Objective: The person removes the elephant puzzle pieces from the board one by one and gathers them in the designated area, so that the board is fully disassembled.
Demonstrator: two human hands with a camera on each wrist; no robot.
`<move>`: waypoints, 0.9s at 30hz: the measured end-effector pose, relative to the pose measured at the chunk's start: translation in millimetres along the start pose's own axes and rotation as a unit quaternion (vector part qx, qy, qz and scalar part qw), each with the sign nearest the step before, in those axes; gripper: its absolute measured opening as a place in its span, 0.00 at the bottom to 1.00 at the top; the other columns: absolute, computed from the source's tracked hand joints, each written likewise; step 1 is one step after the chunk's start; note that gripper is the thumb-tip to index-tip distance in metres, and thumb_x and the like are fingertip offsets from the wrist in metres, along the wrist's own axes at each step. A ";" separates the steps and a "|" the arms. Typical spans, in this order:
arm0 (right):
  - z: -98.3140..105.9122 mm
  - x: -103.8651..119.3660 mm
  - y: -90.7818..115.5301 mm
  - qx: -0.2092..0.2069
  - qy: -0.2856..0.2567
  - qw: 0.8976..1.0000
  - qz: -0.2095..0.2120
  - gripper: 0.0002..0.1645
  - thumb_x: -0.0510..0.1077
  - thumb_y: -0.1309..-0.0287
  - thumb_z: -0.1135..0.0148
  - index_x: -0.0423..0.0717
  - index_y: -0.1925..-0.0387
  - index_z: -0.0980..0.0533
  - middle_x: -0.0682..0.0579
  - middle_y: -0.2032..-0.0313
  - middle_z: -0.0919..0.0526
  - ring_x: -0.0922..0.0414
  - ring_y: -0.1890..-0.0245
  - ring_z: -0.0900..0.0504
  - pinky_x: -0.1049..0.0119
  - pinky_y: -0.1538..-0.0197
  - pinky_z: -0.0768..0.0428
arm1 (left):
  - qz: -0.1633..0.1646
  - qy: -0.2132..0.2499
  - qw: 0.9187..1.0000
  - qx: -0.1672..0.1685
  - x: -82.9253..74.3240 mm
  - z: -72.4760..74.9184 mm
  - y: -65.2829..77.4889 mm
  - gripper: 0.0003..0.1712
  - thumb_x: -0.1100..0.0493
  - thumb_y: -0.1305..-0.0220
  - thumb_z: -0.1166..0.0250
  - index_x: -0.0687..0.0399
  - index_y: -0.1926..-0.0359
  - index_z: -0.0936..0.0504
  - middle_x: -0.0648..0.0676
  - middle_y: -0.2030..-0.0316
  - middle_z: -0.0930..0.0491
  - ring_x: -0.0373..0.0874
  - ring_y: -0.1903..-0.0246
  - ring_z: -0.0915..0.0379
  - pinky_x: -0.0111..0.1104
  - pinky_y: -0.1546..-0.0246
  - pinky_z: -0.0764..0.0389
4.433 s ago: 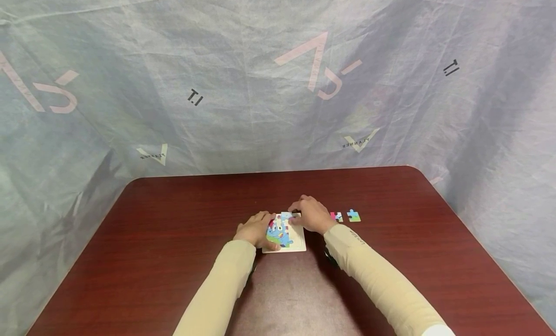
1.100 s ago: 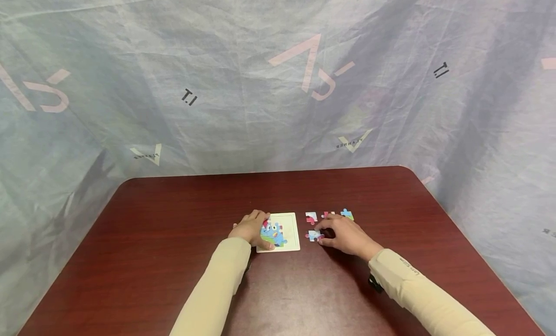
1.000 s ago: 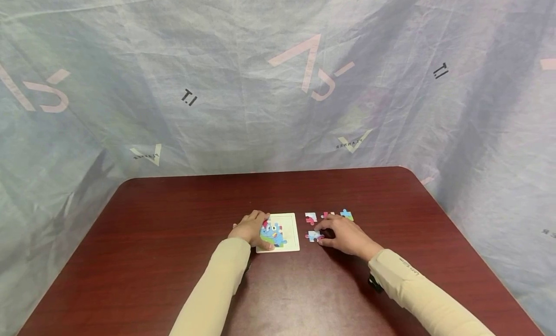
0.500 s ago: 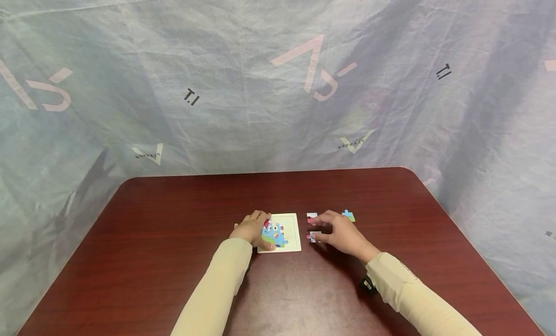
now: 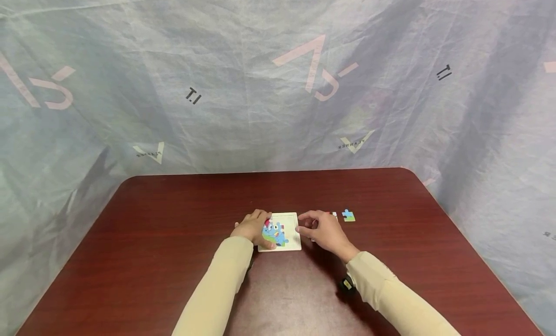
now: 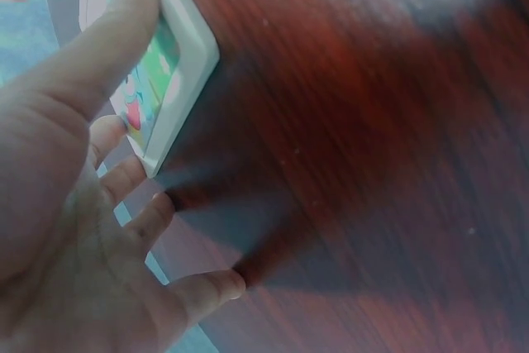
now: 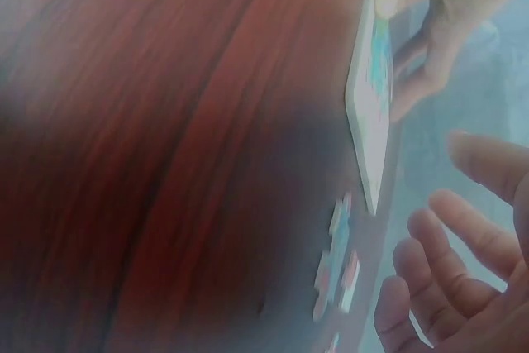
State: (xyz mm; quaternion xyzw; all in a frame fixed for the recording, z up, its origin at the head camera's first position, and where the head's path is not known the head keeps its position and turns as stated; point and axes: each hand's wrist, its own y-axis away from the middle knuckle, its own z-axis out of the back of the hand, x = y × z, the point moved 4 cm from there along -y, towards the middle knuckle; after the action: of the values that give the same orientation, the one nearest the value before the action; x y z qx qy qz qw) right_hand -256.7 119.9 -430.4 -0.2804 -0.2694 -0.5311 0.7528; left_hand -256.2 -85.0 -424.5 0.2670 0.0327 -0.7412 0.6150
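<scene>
My left hand [image 5: 252,228] holds the left side of a pale puzzle tray [image 5: 297,242]. Its thumb [image 6: 132,10] lies over the rim, and its fingers are along the left edge. Inside the tray, joined jigsaw pieces [image 5: 274,231] make a blue cartoon animal on green. My right hand [image 5: 325,232] hovers by the tray's right edge, thumb and index finger apart. In the right wrist view, nothing shows between the fingers of the right hand [image 7: 463,262]. Loose jigsaw pieces [image 7: 335,258] lie on the table below that hand, which mostly hides them in the head view.
A blue-and-green jigsaw piece [image 5: 349,215] lies right of the right hand, with a partly hidden pink-and-white jigsaw piece [image 5: 334,214] beside it. The dark red wooden table [image 5: 182,230] ends at a grey printed cloth [image 5: 243,85] behind.
Earlier my right hand worked at the tray's top, where a light blue piece showed; that area is now bare. It went right to the loose pieces, then came back left. My left hand stayed.
</scene>
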 end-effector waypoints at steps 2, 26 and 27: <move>-4.7 2.9 -2.3 0.002 0.000 1.000 0.001 0.15 0.44 0.42 0.25 0.43 0.54 0.14 0.55 0.69 0.19 0.59 0.71 0.25 0.62 0.64 0.26 | 0.000 -0.003 1.000 0.000 -0.5 0.3 -0.9 0.51 0.51 0.46 0.19 0.56 0.26 0.36 0.61 0.28 0.38 0.61 0.28 0.44 0.68 0.34 0.43; -35.5 28.9 -25.7 0.073 0.133 0.987 0.059 0.23 0.49 0.47 0.21 0.46 0.50 0.14 0.49 0.62 0.18 0.52 0.60 0.20 0.58 0.62 0.20 | 0.004 -0.010 1.000 0.014 0.4 -0.9 -3.2 0.52 0.50 0.45 0.20 0.56 0.25 0.37 0.61 0.27 0.40 0.62 0.27 0.46 0.69 0.34 0.44; -35.9 29.5 -26.2 0.075 0.141 0.985 0.060 0.23 0.49 0.46 0.21 0.47 0.50 0.15 0.48 0.62 0.18 0.51 0.60 0.20 0.57 0.62 0.20 | 0.004 -0.010 1.000 0.014 0.4 -0.9 -3.1 0.52 0.50 0.45 0.20 0.56 0.25 0.37 0.61 0.27 0.40 0.62 0.27 0.46 0.69 0.34 0.44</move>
State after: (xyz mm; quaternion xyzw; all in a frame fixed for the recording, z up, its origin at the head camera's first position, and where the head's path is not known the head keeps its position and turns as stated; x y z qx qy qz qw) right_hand -269.2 68.1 -431.2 -0.1614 -0.1826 -0.4971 0.8328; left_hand -258.8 -84.2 -426.4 0.2687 0.0152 -0.7415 0.6146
